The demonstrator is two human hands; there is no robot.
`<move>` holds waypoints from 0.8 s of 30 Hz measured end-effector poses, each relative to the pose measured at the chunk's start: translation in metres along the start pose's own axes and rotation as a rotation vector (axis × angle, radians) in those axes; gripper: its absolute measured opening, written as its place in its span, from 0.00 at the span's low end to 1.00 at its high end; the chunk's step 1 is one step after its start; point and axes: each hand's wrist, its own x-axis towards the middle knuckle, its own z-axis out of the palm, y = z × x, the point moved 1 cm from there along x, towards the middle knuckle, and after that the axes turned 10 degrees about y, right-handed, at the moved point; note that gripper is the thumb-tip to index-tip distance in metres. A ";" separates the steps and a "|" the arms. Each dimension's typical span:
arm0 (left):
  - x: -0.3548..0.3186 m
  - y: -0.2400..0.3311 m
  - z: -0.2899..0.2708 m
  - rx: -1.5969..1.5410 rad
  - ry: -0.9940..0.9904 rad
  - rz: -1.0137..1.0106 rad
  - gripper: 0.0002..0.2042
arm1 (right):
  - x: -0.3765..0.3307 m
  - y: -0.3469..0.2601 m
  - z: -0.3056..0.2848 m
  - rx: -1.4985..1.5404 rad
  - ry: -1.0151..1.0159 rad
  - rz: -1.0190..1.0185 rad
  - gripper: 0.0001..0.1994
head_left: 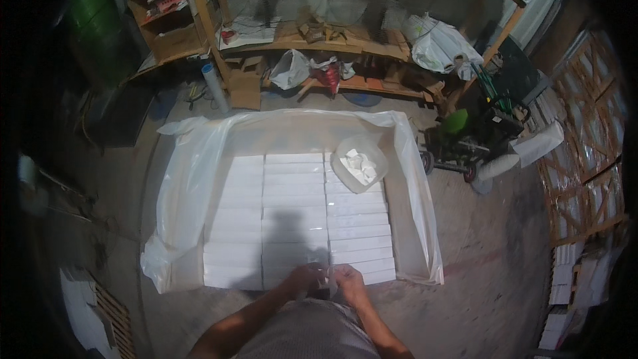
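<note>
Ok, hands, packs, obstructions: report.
Left hand, right hand: close together, something clear between, grips unclear. White packs: three columns inside plastic-lined box. Translucent tub sits on right column's far end.

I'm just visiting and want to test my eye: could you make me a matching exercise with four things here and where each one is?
Things
1. White packs
2. Translucent tub
3. Plastic sheet
4. Blue-ended pipe

Places
A. Beyond the sheet, left of centre
B. Resting on some packs
C. In three columns
D. Draped on several sides of the packs

Pairs: 1-C; 2-B; 3-D; 4-A
</note>
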 end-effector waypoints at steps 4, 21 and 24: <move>0.023 -0.015 0.009 0.200 0.063 0.163 0.14 | 0.017 0.033 -0.015 0.019 -0.066 -0.133 0.07; 0.276 0.038 0.026 0.442 0.434 0.453 0.08 | 0.132 0.174 -0.165 0.552 0.824 0.182 0.04; 0.375 0.075 0.027 0.974 0.476 1.012 0.08 | 0.129 0.201 -0.169 0.470 0.858 0.207 0.06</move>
